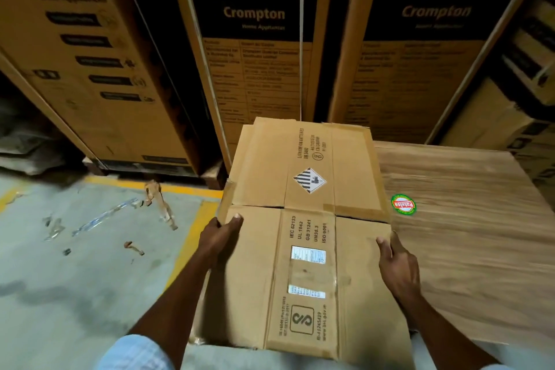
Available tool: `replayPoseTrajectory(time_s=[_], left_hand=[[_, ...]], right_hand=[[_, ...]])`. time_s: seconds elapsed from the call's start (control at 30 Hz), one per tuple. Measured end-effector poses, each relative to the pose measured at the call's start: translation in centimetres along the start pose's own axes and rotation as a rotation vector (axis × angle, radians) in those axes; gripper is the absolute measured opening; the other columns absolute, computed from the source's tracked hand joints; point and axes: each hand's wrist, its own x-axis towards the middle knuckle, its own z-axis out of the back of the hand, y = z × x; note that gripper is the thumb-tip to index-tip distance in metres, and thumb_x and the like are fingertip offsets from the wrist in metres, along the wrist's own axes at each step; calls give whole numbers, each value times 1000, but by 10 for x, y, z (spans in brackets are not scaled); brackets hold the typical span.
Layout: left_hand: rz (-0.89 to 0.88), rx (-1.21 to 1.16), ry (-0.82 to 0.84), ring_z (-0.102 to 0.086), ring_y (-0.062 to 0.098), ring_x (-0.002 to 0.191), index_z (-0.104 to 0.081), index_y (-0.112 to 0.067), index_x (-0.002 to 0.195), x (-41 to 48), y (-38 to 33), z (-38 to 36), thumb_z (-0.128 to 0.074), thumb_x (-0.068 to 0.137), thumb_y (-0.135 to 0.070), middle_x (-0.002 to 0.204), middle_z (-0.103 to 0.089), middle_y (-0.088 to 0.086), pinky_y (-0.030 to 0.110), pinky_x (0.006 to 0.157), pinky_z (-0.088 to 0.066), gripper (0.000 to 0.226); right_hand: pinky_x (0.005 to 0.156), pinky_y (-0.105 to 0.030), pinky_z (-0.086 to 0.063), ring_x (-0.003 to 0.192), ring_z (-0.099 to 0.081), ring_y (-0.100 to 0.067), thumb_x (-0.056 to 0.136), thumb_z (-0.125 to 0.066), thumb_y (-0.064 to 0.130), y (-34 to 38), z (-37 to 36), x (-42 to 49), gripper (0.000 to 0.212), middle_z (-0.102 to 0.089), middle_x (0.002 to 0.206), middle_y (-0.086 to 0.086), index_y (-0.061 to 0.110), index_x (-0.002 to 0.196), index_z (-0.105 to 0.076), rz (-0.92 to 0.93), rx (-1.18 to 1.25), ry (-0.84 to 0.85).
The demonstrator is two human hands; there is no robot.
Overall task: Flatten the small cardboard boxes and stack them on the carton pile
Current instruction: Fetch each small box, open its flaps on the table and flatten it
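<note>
A flattened brown cardboard box (pixel 303 219) with black print, a striped hazard diamond and white labels is held out flat in front of me. My left hand (pixel 220 236) grips its left edge, thumb on top. Its right edge is held the same way by my right hand (pixel 396 264), thumb on the upper face and fingers underneath. The box's right part overlaps the carton pile (pixel 468 234), a broad flat stack of brown cardboard at the right with a round green and red sticker (pixel 404 204) on top.
Tall Crompton appliance cartons (pixel 255 39) stand in a row right behind the box and the pile. On the left is grey concrete floor (pixel 75 279) with yellow lines and scraps of tape (pixel 159 201). More boxes are stacked at the far right (pixel 528 69).
</note>
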Motion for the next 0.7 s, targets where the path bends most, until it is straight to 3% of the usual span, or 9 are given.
replayPoseTrajectory(time_s=[0.2, 0.4, 0.53, 0.7], left_hand=[[-70, 46, -60, -67, 30, 101, -67, -16, 123, 15, -16, -10, -75, 85, -55, 114, -72, 8, 39, 89, -54, 55], [-152, 126, -73, -68, 31, 102, -65, -14, 122, 39, -43, -9, -75, 89, -40, 111, -73, 9, 43, 92, -56, 43], [-99, 102, -36, -67, 29, 102, -63, -15, 127, 33, -34, -14, -77, 89, -39, 115, -71, 7, 39, 90, -54, 47], [-189, 88, -75, -66, 26, 98, -65, -12, 125, 36, -41, -14, -78, 89, -29, 108, -71, 5, 37, 88, -53, 42]], right_hand=[[78, -45, -52, 96, -67, -48, 103, -42, 47, 17, -9, 13, 57, -69, 107, -31, 5, 140, -52, 23, -93, 60], [101, -45, -45, 120, -56, -45, 97, -56, 53, 28, -11, 17, 64, -62, 125, -30, -3, 129, -59, -96, 57, 70], [98, -39, -47, 122, -59, -41, 92, -65, 58, 36, -10, 25, 69, -65, 130, -21, 2, 131, -62, -413, 252, 182], [99, -43, -50, 120, -61, -40, 87, -69, 59, 43, -19, 26, 69, -67, 129, -18, 6, 131, -61, -442, 320, 91]])
